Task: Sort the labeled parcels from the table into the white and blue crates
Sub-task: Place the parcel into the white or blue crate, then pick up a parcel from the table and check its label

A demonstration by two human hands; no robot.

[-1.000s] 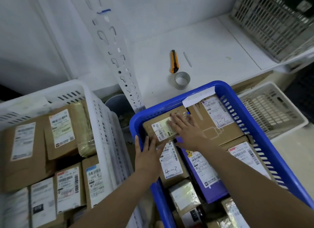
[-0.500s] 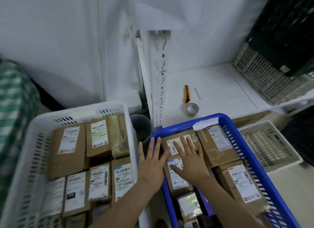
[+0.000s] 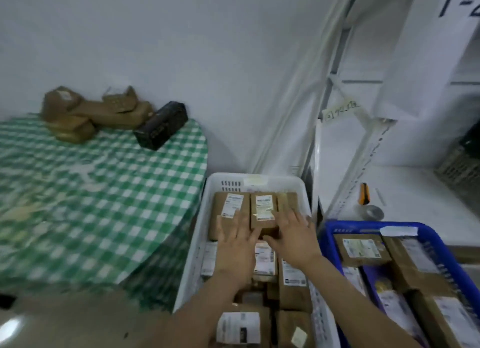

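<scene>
Neither grip holds anything. The left grip [image 3: 237, 246] and the right grip [image 3: 296, 241] hover flat and wide, fingers spread, over the far half of the white crate [image 3: 200, 231], above the labelled parcels [image 3: 262, 210] packed there. I cannot tell whether they touch the cardboard. The blue crate [image 3: 363, 224] stands just to the right and is also well filled.

What is left to sort sits on the table [image 3: 104, 205] at its far edge, against the wall. There is a loose heap of brown parcels [image 3: 96, 114] toward the far left corner, and a black box [image 3: 161, 125] just beside it.

I judge the step in hand to be fetching the next one. Take from the top of the heap, one parcel at a time, since pulling a lower one would likely tip the rest. Turn its label up and read it before you choose a crate. The white crate looks nearly full, so pick a gap first, then lay the parcel flat with its label upward.
</scene>
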